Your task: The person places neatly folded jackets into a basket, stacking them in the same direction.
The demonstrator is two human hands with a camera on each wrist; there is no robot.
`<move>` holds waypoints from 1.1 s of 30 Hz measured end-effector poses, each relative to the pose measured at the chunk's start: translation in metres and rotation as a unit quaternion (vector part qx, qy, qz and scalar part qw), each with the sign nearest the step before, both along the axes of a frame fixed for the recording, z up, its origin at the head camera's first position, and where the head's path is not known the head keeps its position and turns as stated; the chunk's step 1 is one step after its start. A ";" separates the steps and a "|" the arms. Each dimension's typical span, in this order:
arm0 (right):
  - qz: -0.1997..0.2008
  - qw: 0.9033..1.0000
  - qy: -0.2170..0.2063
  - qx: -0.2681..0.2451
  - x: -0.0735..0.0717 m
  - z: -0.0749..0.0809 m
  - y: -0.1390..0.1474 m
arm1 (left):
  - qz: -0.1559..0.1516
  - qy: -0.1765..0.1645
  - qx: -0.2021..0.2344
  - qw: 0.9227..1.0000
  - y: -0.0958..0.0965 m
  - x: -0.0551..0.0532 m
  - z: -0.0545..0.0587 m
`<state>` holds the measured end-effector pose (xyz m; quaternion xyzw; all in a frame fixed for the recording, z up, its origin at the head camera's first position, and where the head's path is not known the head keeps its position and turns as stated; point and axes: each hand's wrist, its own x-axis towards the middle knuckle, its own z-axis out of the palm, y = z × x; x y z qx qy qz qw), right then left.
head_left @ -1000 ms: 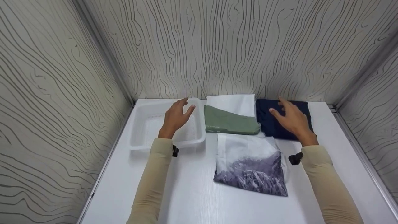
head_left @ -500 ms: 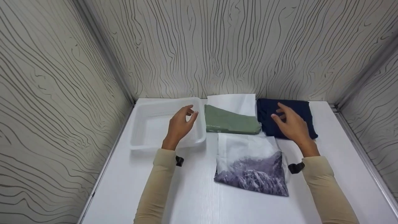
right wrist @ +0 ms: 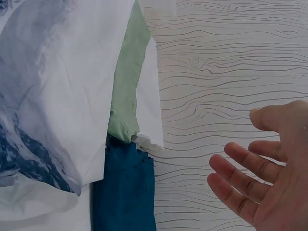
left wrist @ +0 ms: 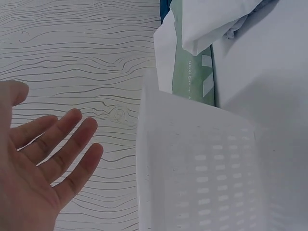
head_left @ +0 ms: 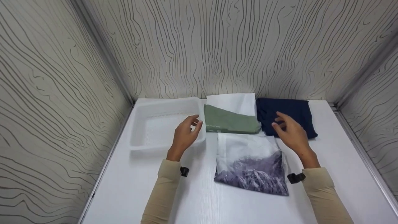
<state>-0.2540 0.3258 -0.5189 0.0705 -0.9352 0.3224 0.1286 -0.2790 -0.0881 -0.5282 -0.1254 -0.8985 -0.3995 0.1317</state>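
My left hand (head_left: 185, 133) hovers at the right front part of a white plastic basket (head_left: 136, 124), fingers relaxed and holding nothing. In the left wrist view its fingers are spread apart beside the basket's wall. My right hand (head_left: 292, 133) is over the front of a folded navy cloth (head_left: 295, 109), likewise relaxed, with nothing in it. Between and nearer than the hands lies a folded garment with a grey mountain print (head_left: 250, 165). Behind it a green plastic packet (head_left: 230, 121) overlaps a white sheet-like packet (head_left: 239, 102).
All of these lie on a white table (head_left: 199, 199). A wood-grain patterned wall (head_left: 199, 46) rises behind the basket and packets, with side panels at left and right. A small black camera (head_left: 296, 178) sits on the right wrist, another (head_left: 184, 171) on the left.
Both hands have drawn back toward the near side of the table; the left has also moved right, from over the basket to its right front part. The cloths and basket have stayed put.
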 end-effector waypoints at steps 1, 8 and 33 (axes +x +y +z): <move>0.000 1.000 -0.001 -0.002 0.001 -0.001 0.000 | -0.001 0.000 0.000 1.000 0.001 0.001 -0.001; -0.005 1.000 -0.009 -0.007 0.012 -0.009 0.000 | -0.020 0.017 -0.003 1.000 0.012 0.011 -0.010; -0.022 0.994 -0.103 -0.014 0.035 -0.055 0.014 | -0.064 -0.016 -0.035 0.997 0.059 0.051 -0.065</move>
